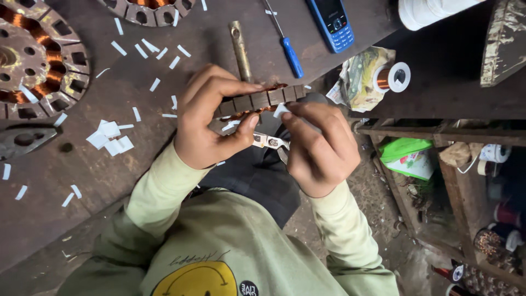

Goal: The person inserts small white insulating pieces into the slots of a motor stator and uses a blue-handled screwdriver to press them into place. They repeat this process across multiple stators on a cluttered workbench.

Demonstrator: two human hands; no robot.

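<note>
Worktop (pixel 82 175): dark, worn, rust-brown, strewn with small white paper strips (pixel 112 137). Its right edge drops to a dirt floor (pixel 378 203), with a rough wooden shelf frame (pixel 438 134) beyond, holding a green packet (pixel 408 156) and wire spools, partly in shadow.

On the worktop: a wound stator (pixel 38 60) with copper coils at the left edge, cut off by the frame; a second stator (pixel 148 10) at the top edge, mostly out of view; a brass-coloured rod (pixel 240 49); a blue-handled screwdriver (pixel 290 55); a blue keypad phone (pixel 331 22). A copper wire spool (pixel 392 77) rests on crumpled paper to the right.

Left hand (pixel 211 118): fingers closed over a slotted stator core (pixel 263 100), held on edge above the lap, just off the worktop's edge; copper winding shows at its rim.

Right hand (pixel 320 148): fingers pinched on a white paper slip (pixel 280 111), its end touching the core.

Small metal pliers (pixel 271 142) lie between the hands; which hand bears them cannot be told. The core's far side is hidden by the left hand.
</note>
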